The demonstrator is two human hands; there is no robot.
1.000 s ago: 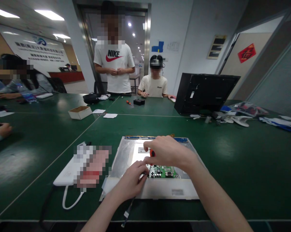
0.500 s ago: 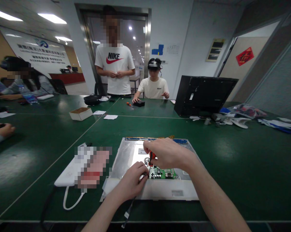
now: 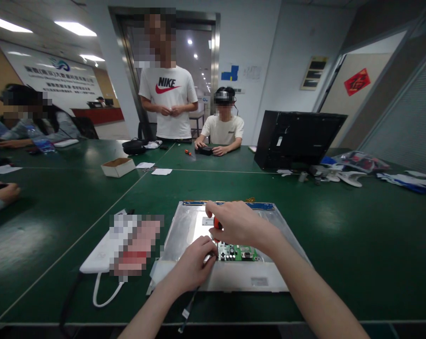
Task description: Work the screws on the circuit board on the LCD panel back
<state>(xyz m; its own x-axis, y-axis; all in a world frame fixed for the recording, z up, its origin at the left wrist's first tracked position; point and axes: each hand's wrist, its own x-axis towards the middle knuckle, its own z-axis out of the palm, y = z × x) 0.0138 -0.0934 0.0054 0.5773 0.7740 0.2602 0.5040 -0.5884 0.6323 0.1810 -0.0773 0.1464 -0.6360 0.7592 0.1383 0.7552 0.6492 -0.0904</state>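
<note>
A silver display panel (image 3: 230, 281) lies flat on the table in front of me, with a green circuit board (image 3: 243, 252) on it. Above the board's left end, my right hand (image 3: 236, 223) grips a screwdriver (image 3: 217, 223) by its orange and black handle; the tip is hidden by my fingers. My left hand (image 3: 199, 259) rests on the panel, fingertips pinched together at the board's left edge. What they hold there is hidden. From beneath that hand a dark cable (image 3: 187, 308) hangs past the panel's near edge.
A white power bank (image 3: 98, 256) with a white cable sits left of the panel. Farther off stand a small open box (image 3: 118, 168), a black monitor (image 3: 301, 139) and an orange-handled screwdriver (image 3: 188, 152). Two co-workers are across the table; others are at the left.
My right hand has shifted slightly left with the screwdriver, whose handle has turned in its fingers. My left hand stays in place. The seated person opposite has brought both hands to the black box.
</note>
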